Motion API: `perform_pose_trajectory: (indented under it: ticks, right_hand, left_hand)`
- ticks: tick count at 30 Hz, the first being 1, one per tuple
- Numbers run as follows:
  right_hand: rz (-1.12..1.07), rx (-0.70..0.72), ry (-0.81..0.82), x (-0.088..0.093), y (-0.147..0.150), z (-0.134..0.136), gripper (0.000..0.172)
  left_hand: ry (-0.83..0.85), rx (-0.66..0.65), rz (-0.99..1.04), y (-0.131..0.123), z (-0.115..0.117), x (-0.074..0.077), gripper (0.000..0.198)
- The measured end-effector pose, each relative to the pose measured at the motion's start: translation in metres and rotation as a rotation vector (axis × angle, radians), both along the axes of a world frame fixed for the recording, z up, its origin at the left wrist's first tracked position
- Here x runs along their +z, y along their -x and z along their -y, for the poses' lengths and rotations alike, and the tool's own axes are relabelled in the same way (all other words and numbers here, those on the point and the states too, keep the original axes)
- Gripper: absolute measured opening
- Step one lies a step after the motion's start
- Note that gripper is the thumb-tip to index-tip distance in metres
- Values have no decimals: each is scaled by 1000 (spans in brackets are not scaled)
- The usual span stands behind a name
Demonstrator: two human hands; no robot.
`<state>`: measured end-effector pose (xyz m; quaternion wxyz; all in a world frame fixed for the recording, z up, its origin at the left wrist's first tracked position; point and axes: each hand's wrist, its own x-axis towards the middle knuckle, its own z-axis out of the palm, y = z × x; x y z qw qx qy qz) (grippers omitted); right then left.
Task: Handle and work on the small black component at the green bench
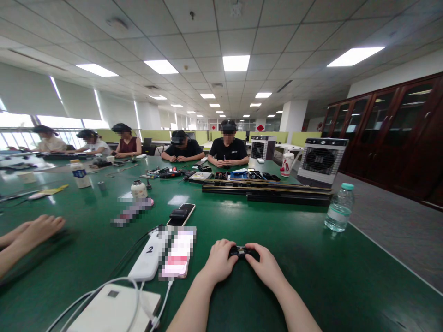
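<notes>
A small black part (239,251) with a lighter piece in its middle is gripped between my two hands, just above or on the green table (242,221). My left hand (220,259) closes on its left end with thumb and fingers. From the other side, my right hand (261,259) pinches the right end. What kind of part it is, I cannot make out. Left of my hands lie a phone (179,253) with a lit, blurred screen and a white power bank (149,253) marked 2.
A water bottle (339,208) stands at the right edge. Long black rails (266,188) lie across the table ahead. Another phone (182,215), a white box (114,309) with cables and a small jar (139,189) are to the left. A co-worker's hands (41,228) rest at far left; several people sit beyond.
</notes>
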<state>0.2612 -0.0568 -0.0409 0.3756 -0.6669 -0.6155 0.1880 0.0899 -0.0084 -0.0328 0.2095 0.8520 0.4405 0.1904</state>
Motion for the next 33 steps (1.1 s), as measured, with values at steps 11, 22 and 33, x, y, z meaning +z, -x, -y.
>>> perform_pose_trajectory:
  ticks: [11, 22, 33]
  right_hand:
    - [5, -2, -9, -1, -1, 0, 26]
    - [10, 18, -4, -2, -1, -1, 26]
    - [-15, -2, -47, 1, 2, 1, 25]
  left_hand:
    - [34, -7, 15, 0, -2, 1, 44]
    - [-3, 12, 21, 0, -4, -3, 37]
    - [19, 5, -1, 1, -3, -4, 40]
